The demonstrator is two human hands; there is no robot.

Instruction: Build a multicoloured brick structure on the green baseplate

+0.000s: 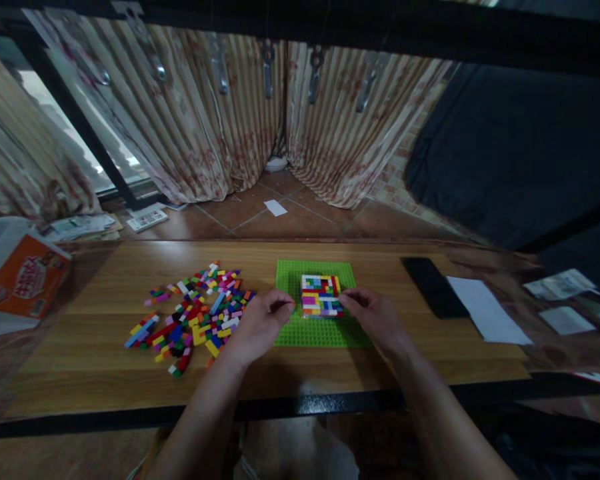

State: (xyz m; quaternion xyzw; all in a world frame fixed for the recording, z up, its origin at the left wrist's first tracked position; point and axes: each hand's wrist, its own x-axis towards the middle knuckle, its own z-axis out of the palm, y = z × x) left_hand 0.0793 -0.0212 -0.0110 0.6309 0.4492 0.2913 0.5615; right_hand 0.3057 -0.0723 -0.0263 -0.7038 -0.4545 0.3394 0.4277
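A green baseplate point(290, 273) lies on the wooden table, bearing a roughly square block of toy bricks point(321, 297) in many colours. My left hand point(264, 321) is over the plate's left edge, a little apart from the block, with thumb and fingertips pinched together. What it pinches, if anything, is too small to name. At the block's right side, the fingertips of my right hand point(374, 316) are closed in a pinch and appear to touch its edge; whatever is between them is hidden. A spread-out heap of loose toy bricks point(195, 313) lies to the left of my left hand.
On the table's right side lie a black phone point(434, 287) and a white sheet of paper point(485, 310). A clear plastic tub with an orange label point(27, 280) stands beyond the table's left end. A dark bar point(320, 404) runs along the near edge.
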